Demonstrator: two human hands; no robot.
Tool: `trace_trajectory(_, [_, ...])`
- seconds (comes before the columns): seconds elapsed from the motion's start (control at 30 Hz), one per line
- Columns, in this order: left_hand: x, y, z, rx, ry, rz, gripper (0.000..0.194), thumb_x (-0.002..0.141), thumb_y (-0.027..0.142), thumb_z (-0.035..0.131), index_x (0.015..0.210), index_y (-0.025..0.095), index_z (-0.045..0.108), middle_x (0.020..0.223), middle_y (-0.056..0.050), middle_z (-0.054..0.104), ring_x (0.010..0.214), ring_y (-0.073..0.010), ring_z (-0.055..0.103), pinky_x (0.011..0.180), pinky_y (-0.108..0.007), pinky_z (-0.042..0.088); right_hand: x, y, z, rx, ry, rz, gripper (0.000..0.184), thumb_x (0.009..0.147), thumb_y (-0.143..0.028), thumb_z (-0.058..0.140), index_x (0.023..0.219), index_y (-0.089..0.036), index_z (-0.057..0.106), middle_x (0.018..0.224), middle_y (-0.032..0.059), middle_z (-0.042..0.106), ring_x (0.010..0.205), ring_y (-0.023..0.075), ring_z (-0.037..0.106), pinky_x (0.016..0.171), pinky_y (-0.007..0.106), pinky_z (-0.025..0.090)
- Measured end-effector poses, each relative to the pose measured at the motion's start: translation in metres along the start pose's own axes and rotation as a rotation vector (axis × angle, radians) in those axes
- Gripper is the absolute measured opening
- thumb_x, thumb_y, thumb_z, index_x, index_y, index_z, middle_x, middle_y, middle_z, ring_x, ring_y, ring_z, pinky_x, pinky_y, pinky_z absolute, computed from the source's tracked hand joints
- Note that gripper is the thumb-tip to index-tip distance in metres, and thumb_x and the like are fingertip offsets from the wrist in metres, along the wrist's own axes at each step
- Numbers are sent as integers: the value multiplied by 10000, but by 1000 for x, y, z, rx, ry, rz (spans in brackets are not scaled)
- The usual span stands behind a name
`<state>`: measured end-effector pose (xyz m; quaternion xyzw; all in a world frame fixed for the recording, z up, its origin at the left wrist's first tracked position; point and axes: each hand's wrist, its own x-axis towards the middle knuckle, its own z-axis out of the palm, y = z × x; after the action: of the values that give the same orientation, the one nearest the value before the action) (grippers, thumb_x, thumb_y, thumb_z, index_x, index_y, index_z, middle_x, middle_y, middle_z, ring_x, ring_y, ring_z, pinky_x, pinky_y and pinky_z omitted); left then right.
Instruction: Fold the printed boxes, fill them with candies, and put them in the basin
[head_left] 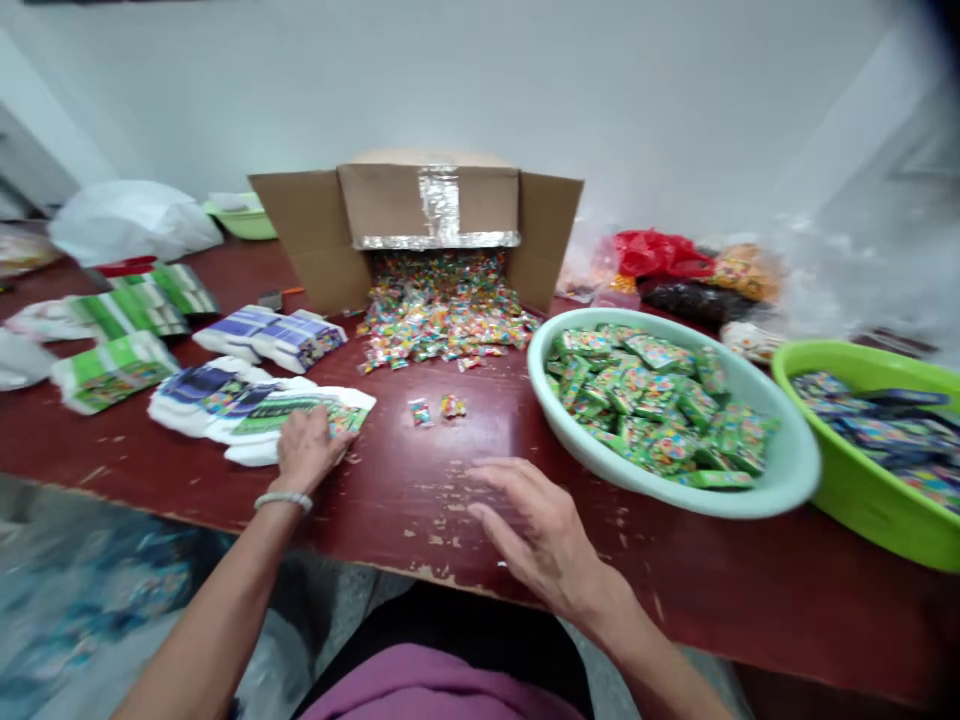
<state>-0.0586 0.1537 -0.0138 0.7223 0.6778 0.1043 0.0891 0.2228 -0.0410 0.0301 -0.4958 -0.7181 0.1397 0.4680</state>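
Observation:
My left hand lies on a loose stack of white, green and blue wrapped packets at the table's near edge. Its fingertips are on the packets, and I cannot tell whether they grip them. My right hand hovers or rests on the bare red tabletop, fingers spread and holding nothing, just left of a pale green basin full of green-wrapped packets. Two tiny colourful sweet packets lie ahead of my hands, below a spilled heap of them.
An open cardboard box lies on its side behind the heap. Further packet bundles lie on the left. A bright green basin of blue packets stands at right, with plastic bags behind. The worn tabletop edge runs close to my body.

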Motion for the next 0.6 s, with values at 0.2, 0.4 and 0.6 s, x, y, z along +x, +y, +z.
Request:
trace_trajectory(0.2, [3,-7,2,57,15,-102,510,781,479,686,1186,177,613,1208,-205,581,1150,-426,537,910,-489,432,16,8,46,148,-238,74,205,926,-172,599,1117,-216,659,1098,78,724,954,202,693,825,318,566])
trace_trajectory(0.4, [-12,-4,3,-100,73,-87,367,798,348,690,1127,217,595,1140,-100,667,1059,-299,623,837,-360,462,35,20,78,221,-291,222,218,905,-258,618,1096,-188,695,902,50,731,682,152,653,672,278,538])
trace_trajectory(0.6, [-34,1,-8,-309,135,-82,140,839,325,647,931,223,622,941,-24,746,885,-213,691,734,-279,473,55,23,106,237,-229,326,270,863,-265,621,1106,-179,701,849,49,729,694,171,656,666,298,527])
